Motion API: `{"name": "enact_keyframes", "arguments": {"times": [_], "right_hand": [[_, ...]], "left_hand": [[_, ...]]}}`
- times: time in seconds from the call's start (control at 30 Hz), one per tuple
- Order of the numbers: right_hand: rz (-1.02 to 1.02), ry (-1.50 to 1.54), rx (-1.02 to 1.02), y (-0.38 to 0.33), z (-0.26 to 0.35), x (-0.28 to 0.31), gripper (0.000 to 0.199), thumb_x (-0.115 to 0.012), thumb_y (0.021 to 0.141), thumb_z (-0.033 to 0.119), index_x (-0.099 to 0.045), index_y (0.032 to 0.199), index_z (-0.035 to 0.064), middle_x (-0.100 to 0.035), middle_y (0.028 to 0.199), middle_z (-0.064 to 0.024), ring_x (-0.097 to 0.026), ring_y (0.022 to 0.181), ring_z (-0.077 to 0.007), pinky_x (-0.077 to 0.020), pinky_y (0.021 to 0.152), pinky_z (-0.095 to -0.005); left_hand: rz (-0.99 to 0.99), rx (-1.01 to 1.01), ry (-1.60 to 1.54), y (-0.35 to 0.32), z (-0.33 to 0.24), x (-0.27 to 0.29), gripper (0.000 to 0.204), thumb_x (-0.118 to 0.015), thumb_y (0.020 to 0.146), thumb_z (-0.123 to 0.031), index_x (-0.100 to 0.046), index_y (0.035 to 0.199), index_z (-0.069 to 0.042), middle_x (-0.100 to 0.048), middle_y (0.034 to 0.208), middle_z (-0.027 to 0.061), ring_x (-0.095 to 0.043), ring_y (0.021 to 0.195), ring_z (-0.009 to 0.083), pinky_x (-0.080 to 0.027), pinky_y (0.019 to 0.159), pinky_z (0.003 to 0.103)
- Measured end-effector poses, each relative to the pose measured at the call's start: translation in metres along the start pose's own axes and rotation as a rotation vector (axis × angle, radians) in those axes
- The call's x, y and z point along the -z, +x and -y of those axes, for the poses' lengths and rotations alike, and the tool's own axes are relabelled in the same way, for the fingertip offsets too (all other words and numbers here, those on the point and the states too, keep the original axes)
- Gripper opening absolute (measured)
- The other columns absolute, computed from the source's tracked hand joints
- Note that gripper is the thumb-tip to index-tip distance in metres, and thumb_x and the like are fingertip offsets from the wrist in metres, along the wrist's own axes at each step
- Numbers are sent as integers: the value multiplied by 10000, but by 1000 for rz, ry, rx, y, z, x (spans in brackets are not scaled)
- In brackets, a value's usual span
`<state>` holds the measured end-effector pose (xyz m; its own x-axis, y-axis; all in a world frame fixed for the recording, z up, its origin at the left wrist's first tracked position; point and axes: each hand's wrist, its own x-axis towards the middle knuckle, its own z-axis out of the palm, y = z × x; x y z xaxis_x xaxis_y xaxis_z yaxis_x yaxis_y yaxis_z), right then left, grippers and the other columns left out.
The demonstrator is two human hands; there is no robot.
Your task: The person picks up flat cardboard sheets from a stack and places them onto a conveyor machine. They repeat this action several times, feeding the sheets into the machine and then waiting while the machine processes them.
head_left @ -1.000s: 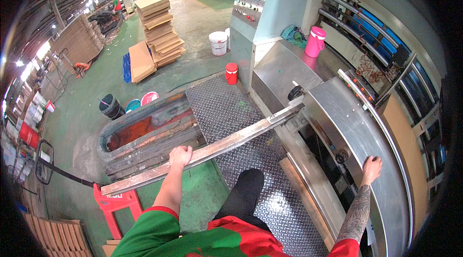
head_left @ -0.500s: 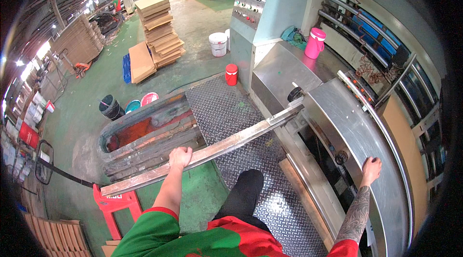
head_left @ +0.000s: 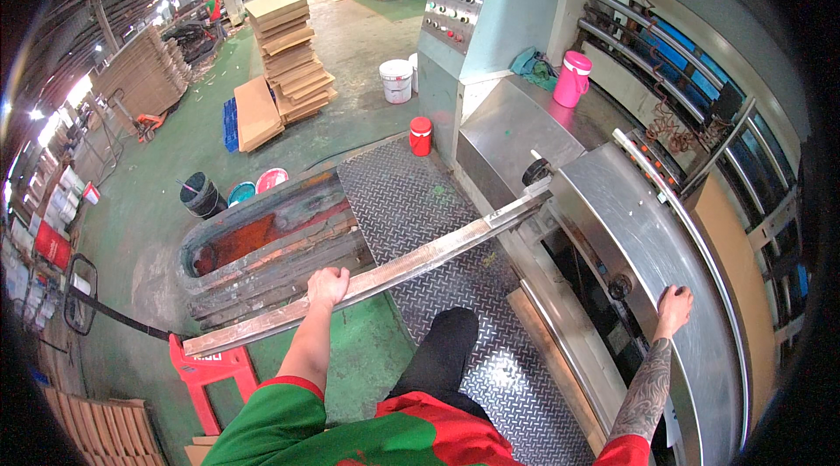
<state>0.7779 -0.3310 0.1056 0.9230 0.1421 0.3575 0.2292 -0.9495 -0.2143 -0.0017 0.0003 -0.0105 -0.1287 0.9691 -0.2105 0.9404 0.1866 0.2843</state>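
Observation:
A long, narrow metal rail [head_left: 420, 261] with worn, brownish streaks slants in front of me. Its left end lies over a red stand [head_left: 229, 366]; the right end meets the machine beside a black hand knob [head_left: 535, 171]. My left hand [head_left: 328, 287] is closed over the rail, left of its middle, with the fingertips hidden behind it. On the curved, shiny steel cover [head_left: 643, 217] of the machine rests my right hand [head_left: 674, 308], its fingers curled in. Whether anything is inside those fingers is hidden.
Tread plate flooring [head_left: 398, 195] lies beneath me, beside a stained trough [head_left: 188, 247] in the floor. A red jug [head_left: 421, 135] stands by the control cabinet [head_left: 490, 46]; a pink jug [head_left: 572, 81] sits on the machine. Stacked cardboard [head_left: 284, 46] and a dark bucket [head_left: 201, 195] are farther left.

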Motion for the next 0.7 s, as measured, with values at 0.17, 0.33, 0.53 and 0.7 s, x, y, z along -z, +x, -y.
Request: {"name": "enact_keyframes", "arguments": {"times": [0.17, 0.33, 0.53, 0.7], "right_hand": [[-1, -6, -9, -1, 2, 1, 477, -547, 1037, 436, -698, 1331, 92, -663, 1428, -160, -626, 1364, -376, -455, 1158, -600], [21, 3, 1, -2, 4, 6, 474, -549, 1034, 432, -701, 1324, 90, -664, 1427, -160, -628, 1360, -379, -456, 1155, -596], [25, -11, -10, -2, 5, 6, 471, -549, 1033, 430, -697, 1329, 94, -665, 1426, -155, -627, 1358, -377, -452, 1158, -596], [43, -30, -21, 0, 4, 5, 477, -547, 1035, 440, -694, 1331, 96, -670, 1424, -147, -626, 1361, -372, -452, 1157, -597]], "left_hand": [[26, 2, 2, 1, 0, 1, 552, -510, 1024, -513, -851, 1101, -85, -788, 1191, 258, -728, 1200, 444, -550, 1090, 529], [21, -8, -1, 1, 0, 1, 548, -515, 1026, -510, -850, 1104, -84, -788, 1190, 259, -730, 1199, 440, -550, 1090, 530], [20, -4, -7, 0, -1, 3, 553, -514, 1028, -515, -850, 1107, -83, -790, 1189, 257, -732, 1200, 438, -550, 1089, 532], [16, -8, -11, -3, -3, 5, 555, -515, 1031, -517, -849, 1089, -77, -791, 1178, 260, -733, 1195, 441, -552, 1083, 532]]}}
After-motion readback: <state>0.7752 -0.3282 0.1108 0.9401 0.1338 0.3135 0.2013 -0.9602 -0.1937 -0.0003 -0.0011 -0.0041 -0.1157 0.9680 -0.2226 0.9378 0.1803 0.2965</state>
